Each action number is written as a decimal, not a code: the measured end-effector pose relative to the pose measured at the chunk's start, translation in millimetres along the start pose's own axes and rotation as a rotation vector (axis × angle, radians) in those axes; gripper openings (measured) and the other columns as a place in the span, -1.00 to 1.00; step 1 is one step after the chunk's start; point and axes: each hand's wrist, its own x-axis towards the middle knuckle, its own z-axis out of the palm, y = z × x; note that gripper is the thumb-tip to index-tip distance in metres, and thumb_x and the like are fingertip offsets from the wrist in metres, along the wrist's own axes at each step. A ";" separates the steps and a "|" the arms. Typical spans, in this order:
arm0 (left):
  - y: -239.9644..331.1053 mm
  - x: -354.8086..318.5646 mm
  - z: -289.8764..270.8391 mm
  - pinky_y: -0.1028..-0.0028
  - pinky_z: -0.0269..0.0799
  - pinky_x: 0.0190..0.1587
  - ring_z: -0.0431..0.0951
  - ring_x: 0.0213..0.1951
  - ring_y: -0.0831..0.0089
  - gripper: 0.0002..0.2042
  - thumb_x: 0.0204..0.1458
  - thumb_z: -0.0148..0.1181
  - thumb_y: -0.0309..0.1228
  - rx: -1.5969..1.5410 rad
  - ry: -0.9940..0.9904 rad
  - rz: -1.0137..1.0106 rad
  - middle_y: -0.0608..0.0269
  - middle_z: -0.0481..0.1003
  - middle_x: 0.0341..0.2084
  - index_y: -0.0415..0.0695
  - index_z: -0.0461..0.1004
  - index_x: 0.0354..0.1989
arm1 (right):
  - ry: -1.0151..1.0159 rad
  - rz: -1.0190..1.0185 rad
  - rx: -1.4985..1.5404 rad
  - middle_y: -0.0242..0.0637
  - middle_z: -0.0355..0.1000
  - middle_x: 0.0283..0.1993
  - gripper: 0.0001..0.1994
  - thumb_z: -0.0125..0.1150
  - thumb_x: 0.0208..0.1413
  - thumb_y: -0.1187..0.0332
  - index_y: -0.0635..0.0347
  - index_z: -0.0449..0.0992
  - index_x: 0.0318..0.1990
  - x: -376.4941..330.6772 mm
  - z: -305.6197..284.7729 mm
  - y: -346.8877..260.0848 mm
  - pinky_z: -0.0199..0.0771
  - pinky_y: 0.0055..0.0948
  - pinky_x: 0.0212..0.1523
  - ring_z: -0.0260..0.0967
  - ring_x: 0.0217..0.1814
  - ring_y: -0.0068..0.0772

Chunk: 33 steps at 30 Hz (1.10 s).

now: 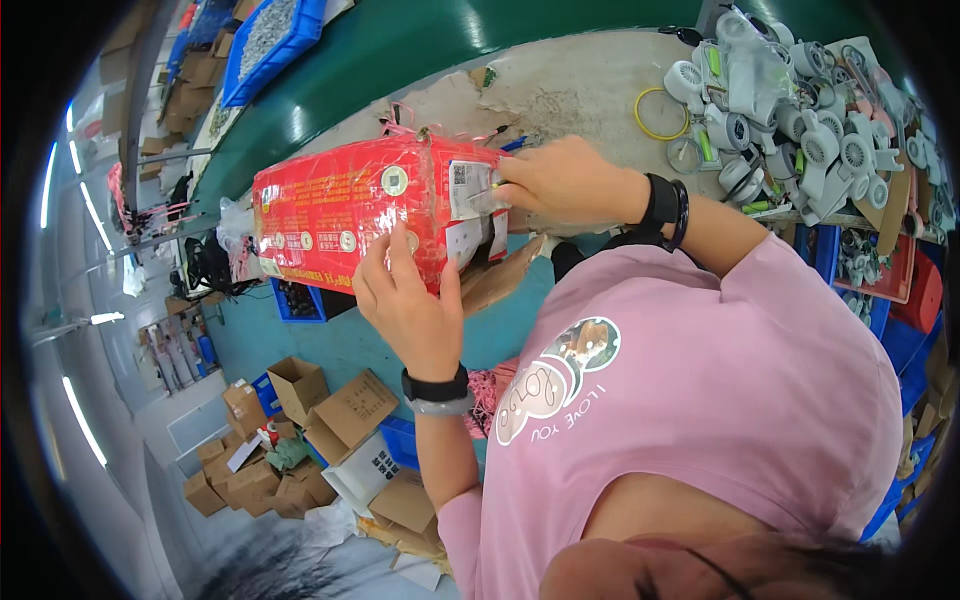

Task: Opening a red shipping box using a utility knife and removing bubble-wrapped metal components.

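Note:
A red box (330, 200) wrapped in shiny clear film lies on the workbench in front of me. White labels (468, 190) with a square code cover part of its right end. My left hand (405, 300) rests against the near side of the box, fingers spread and thumb apart. At the box's right end, my right hand (570, 182) is closed, its fingertips at the edge of a label. Whatever lies between those fingertips is too small to make out. Dark bands circle both my wrists.
A heap of white handheld fans (800, 130) fills the bench's right, near a yellow ring (660, 114). Beyond the green bench edge stands a blue bin (275, 50) of small parts. Cardboard boxes (350, 412) crowd the floor at lower left. A blue crate (298, 300) sits below the red box.

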 end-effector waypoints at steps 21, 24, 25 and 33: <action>45.8 -26.8 40.7 0.48 0.33 0.12 0.25 0.30 0.29 -0.44 0.09 0.28 -0.42 -1.169 -0.203 -0.494 -0.12 0.04 0.38 -0.09 0.26 0.28 | -0.787 -0.702 -0.730 -0.29 0.52 -0.51 -0.59 0.25 0.07 -0.05 0.17 0.64 -0.41 172.4 -80.6 -108.9 0.48 -0.19 -0.47 0.52 -0.46 -0.18; 46.5 -21.8 45.1 0.52 0.42 -0.02 0.32 0.23 0.39 -0.52 0.09 0.27 -0.42 -1.221 -0.148 -0.499 -0.02 0.03 0.35 -0.06 0.37 0.22 | -0.874 -0.737 -0.804 -0.35 0.51 -0.51 -0.69 0.28 0.02 0.08 0.17 0.63 -0.42 176.7 -69.2 -117.7 0.43 -0.21 -0.50 0.50 -0.46 -0.27; 46.7 -20.8 45.2 0.53 0.44 -0.05 0.35 0.20 0.41 -0.53 0.10 0.27 -0.43 -1.233 -0.149 -0.501 0.00 0.03 0.34 -0.07 0.38 0.21 | -0.875 -0.759 -0.808 -0.36 0.51 -0.52 -0.72 0.30 0.00 0.12 0.17 0.62 -0.43 176.9 -66.0 -119.1 0.42 -0.22 -0.51 0.50 -0.46 -0.29; 48.8 -23.3 44.7 0.64 0.47 -0.21 0.57 -0.10 0.51 -0.60 0.13 0.18 -0.56 -1.372 -0.196 -0.504 0.05 -0.02 0.38 -0.14 0.42 0.18 | -0.720 -1.025 -1.013 -0.42 0.50 -0.53 -0.86 0.36 -0.11 0.26 0.09 0.59 -0.50 173.3 -62.2 -116.1 0.38 -0.32 -0.54 0.47 -0.49 -0.38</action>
